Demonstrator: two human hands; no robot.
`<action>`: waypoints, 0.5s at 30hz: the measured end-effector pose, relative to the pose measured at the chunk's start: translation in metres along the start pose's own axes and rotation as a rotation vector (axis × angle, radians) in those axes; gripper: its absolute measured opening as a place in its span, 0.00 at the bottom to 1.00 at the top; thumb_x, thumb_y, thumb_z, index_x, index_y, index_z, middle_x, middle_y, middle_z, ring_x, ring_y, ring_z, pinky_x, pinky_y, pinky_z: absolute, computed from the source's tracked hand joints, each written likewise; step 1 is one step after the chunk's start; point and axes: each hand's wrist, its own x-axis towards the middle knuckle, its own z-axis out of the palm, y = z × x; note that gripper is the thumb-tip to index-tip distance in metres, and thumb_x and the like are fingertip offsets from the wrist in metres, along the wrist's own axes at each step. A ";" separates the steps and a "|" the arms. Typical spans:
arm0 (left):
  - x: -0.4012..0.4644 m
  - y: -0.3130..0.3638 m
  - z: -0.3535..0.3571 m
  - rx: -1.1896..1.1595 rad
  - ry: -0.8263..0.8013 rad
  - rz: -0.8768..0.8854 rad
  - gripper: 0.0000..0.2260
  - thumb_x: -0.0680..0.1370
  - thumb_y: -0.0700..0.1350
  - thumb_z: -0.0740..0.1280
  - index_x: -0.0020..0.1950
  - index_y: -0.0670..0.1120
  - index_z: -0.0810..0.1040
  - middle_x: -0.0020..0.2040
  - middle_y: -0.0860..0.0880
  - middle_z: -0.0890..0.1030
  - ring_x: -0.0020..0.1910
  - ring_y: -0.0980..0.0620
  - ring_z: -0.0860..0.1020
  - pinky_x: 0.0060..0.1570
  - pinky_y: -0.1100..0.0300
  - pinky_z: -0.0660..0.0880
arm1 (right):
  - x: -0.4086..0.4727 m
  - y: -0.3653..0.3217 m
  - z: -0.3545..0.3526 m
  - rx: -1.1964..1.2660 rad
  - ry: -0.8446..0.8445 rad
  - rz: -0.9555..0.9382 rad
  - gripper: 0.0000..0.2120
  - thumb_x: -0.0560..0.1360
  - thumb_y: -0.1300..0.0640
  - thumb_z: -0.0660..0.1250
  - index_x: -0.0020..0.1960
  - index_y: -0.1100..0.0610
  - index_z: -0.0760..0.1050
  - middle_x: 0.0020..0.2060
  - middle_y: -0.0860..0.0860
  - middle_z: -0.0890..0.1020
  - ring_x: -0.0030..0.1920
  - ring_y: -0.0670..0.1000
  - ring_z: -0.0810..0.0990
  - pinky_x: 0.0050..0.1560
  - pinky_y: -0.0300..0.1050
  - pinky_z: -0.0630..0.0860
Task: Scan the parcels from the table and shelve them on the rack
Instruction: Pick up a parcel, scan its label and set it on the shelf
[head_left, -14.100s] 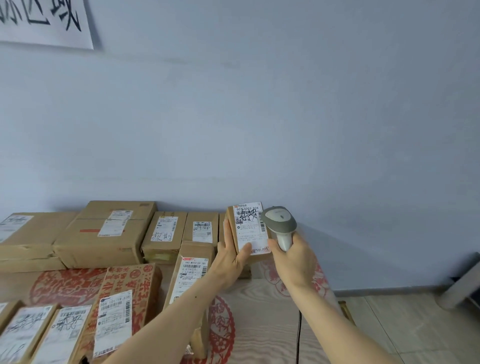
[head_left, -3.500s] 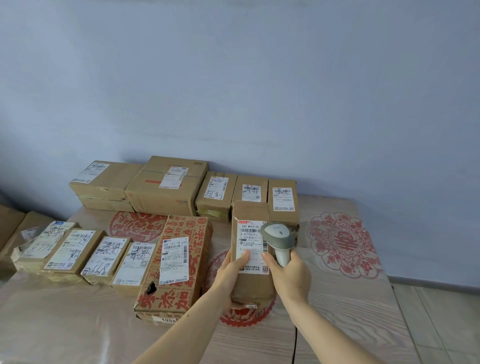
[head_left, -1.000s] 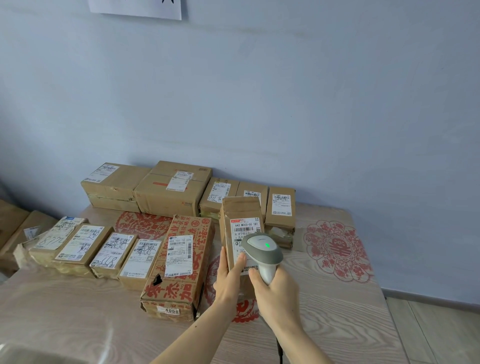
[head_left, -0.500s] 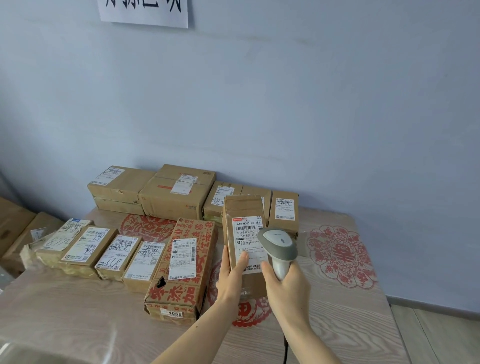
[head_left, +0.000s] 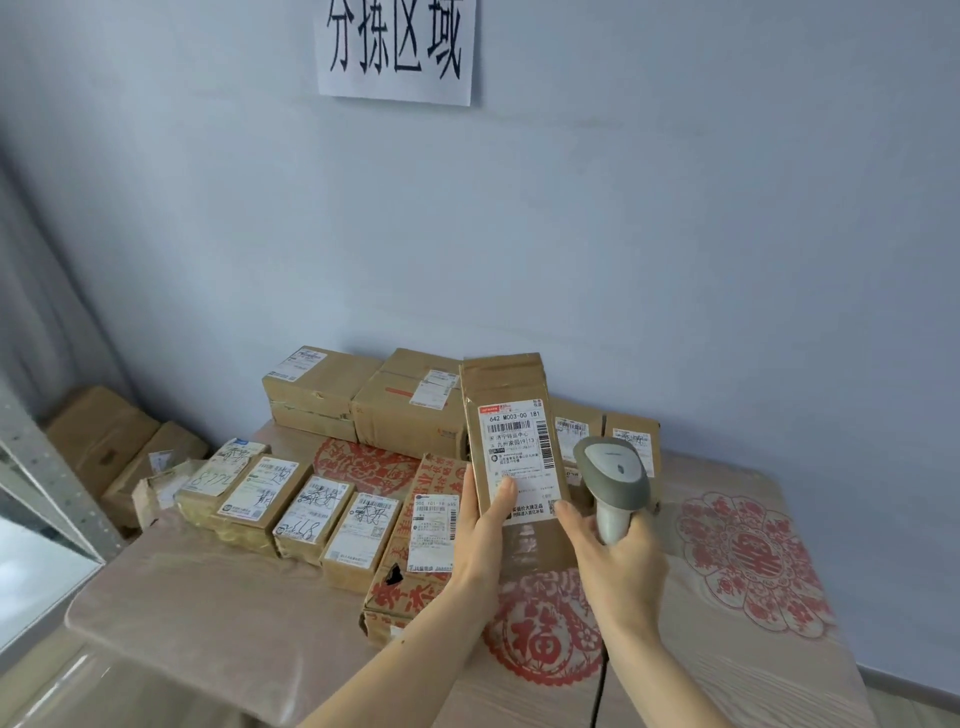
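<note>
Wall: pale blue, paper sign (head_left: 396, 49) reads 分拣区域.
Table (head_left: 727, 670): wood grain, red paper-cut prints, 福 readable near the front edge.
Change: parcel (head_left: 514, 452) now lifted higher and upright off the table; scanner (head_left: 615, 480) has dropped right, off the label.
Meaning: scan looks done (green light a second ago), shelving is probably next.
Left hand (head_left: 480, 540): gripping the parcel's lower left edge, thumb on the label.
Right hand (head_left: 613, 566): fingers wrapped round the scanner handle.
Label (head_left: 519, 457): "642 M003-00 181", 济宁转运中心.
Remaining parcels (head_left: 291, 499): rows on the table.
Rack (head_left: 31, 467): grey upright, far left.
</note>
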 end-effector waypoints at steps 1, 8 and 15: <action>-0.002 0.011 -0.005 -0.004 0.008 0.026 0.31 0.76 0.57 0.73 0.76 0.65 0.65 0.66 0.51 0.81 0.59 0.48 0.83 0.60 0.42 0.79 | 0.000 -0.006 0.007 0.012 -0.008 -0.007 0.16 0.68 0.47 0.79 0.43 0.56 0.76 0.33 0.48 0.81 0.36 0.45 0.81 0.36 0.39 0.73; -0.013 0.077 -0.045 -0.006 0.072 0.134 0.26 0.77 0.57 0.71 0.74 0.64 0.67 0.63 0.52 0.83 0.58 0.47 0.83 0.56 0.40 0.80 | -0.006 -0.042 0.056 0.107 -0.099 -0.050 0.20 0.66 0.43 0.79 0.49 0.55 0.78 0.37 0.46 0.82 0.41 0.47 0.81 0.41 0.42 0.74; -0.035 0.144 -0.104 -0.033 0.235 0.288 0.20 0.77 0.56 0.70 0.68 0.64 0.73 0.60 0.51 0.84 0.58 0.44 0.83 0.57 0.37 0.79 | -0.030 -0.098 0.122 0.194 -0.299 -0.147 0.24 0.63 0.35 0.76 0.47 0.54 0.80 0.35 0.46 0.84 0.39 0.46 0.83 0.37 0.41 0.75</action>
